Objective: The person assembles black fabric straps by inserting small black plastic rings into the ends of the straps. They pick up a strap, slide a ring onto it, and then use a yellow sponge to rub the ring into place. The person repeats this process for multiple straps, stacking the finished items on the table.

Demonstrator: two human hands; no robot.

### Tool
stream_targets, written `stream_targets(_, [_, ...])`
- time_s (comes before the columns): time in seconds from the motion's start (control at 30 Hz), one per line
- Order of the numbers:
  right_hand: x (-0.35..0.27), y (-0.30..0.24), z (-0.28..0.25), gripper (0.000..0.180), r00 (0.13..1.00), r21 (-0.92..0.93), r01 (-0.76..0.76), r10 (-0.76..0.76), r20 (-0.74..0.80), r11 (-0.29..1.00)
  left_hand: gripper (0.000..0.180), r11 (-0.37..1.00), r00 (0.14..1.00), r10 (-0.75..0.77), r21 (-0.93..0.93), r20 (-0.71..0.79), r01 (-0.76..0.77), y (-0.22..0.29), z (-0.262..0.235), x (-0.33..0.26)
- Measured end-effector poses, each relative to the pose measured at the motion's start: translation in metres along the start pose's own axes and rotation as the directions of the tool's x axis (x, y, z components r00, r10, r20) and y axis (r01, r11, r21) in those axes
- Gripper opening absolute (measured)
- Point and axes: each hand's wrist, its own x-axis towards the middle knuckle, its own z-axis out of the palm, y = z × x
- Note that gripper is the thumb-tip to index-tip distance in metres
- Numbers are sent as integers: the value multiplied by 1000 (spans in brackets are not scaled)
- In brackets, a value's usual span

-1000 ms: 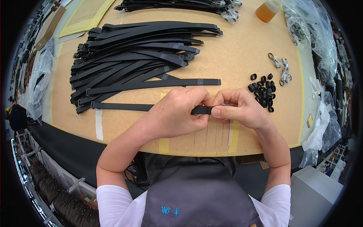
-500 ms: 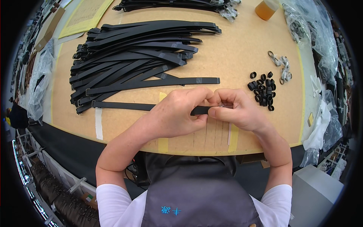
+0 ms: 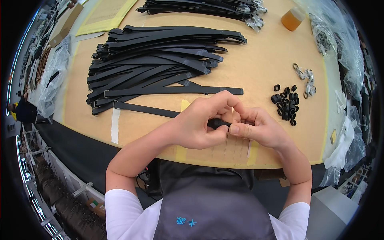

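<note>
The black strap (image 3: pixel 148 110) is flat, narrow and matte, with a small rectangular metal buckle (image 3: pixel 115 104) at its left end. It lies near the middle of the table's (image 3: pixel 264 60) near edge, sloping slightly toward that edge as it runs right into the hands. The buckle end rests on the surface, just beside the upper end of a white tape strip (image 3: pixel 115 127). The left hand (image 3: pixel 202 123) curls around the strap toward its right end, index finger arched above and thumb below; a dark stretch shows between them. The right hand (image 3: pixel 261 127) pinches the strap's tip between thumb and fingers, its other fingers folded in. The fingertips of both hands nearly meet, and they hide what is between them.

Beyond the strap, toward the far left corner, a pile of black straps (image 3: pixel 160 60) lies loosely crossed. To the right of the hands, short black loops (image 3: pixel 286 106) are heaped toward the right edge, with plastic-wrapped metal hooks (image 3: pixel 306 79) beyond them.

Toward the far right corner, a translucent cup (image 3: pixel 292 19) holds amber liquid. Along the right edge, a clear plastic bag (image 3: pixel 323 34) contains greyish pieces too blurred to identify. By the far left corner stands a cardboard box (image 3: pixel 66 25), its contents hidden.
</note>
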Motion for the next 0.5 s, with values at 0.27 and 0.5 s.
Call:
stream_targets(0.27, [-8, 5, 8, 33, 996, -7, 83, -82, 36, 997, 40, 978, 998, -14, -209, 60, 26, -4, -1, -1])
stream_targets(0.5, [-15, 2, 21, 33, 987, 60, 154, -151, -49, 986, 44, 986, 995, -59, -151, 84, 71, 7, -7, -2])
